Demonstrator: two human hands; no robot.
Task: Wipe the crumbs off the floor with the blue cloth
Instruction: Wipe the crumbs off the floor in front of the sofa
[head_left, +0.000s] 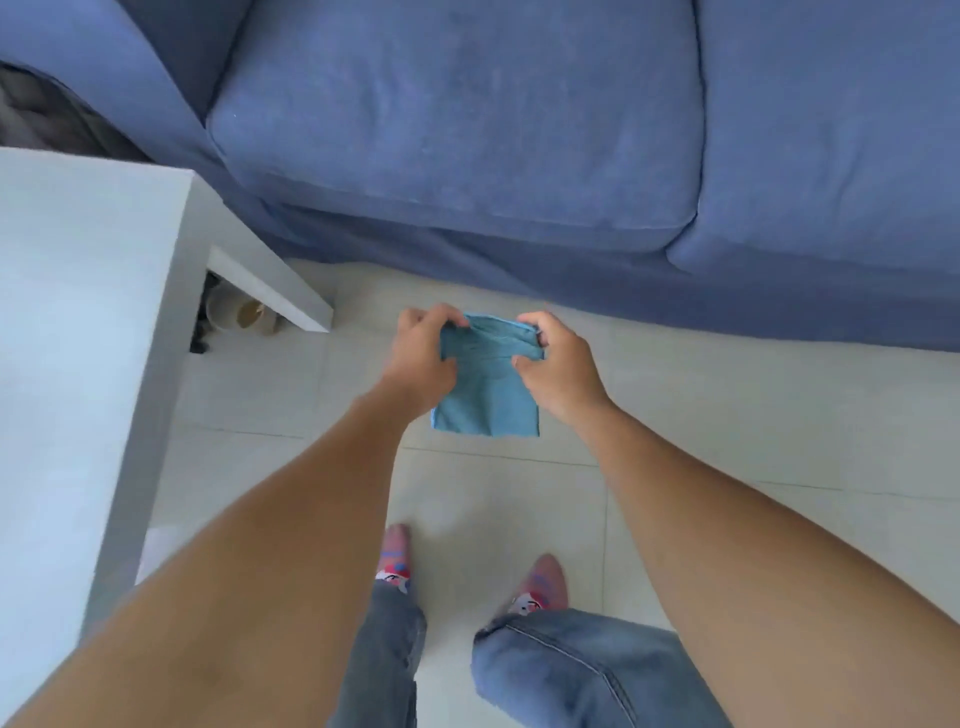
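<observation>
A small blue cloth (488, 395) hangs in the air above the pale tiled floor (727, 415), folded over at its top edge. My left hand (421, 353) pinches its upper left corner and my right hand (556, 364) pinches its upper right corner. Both arms reach forward from the bottom of the view. I cannot make out any crumbs on the tiles. My feet in pink socks (397, 561) stand below the cloth.
A blue sofa (467, 130) fills the far side, its front edge just beyond the cloth. A white table (78, 312) stands at the left, with its leg (270, 291) near the sofa. Cups (239, 312) sit on the floor under it.
</observation>
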